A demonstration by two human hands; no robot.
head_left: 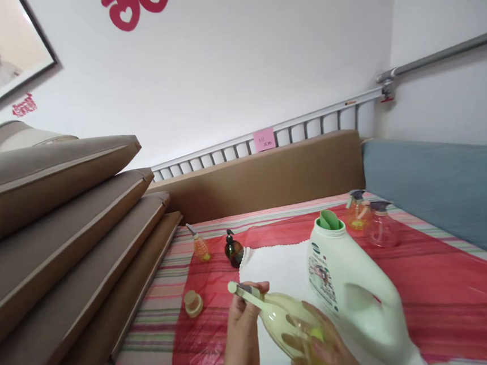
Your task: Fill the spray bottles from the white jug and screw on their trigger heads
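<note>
Both hands hold a see-through yellow spray bottle (280, 311), tilted with its sprayer head toward the upper left. My left hand (242, 333) is closed around the head and neck. Around the bottle's lower body wraps my right hand (330, 348), its fingers showing through the plastic. Just right of them stands a large pale green jug (355, 286) with a green spout in its open mouth. A white cloth (276, 262) lies under the hands and jug. On the left sits a pale yellow cap (193, 303).
A brown pump bottle (234, 252) and an orange spray bottle (200, 247) stand behind. Orange (356, 216) and pink spray bottles (382, 230) stand at right on a red plastic sheet (439, 279). Stacked cushions (60, 232) fill the left; a brown bolster (264, 178) borders the back.
</note>
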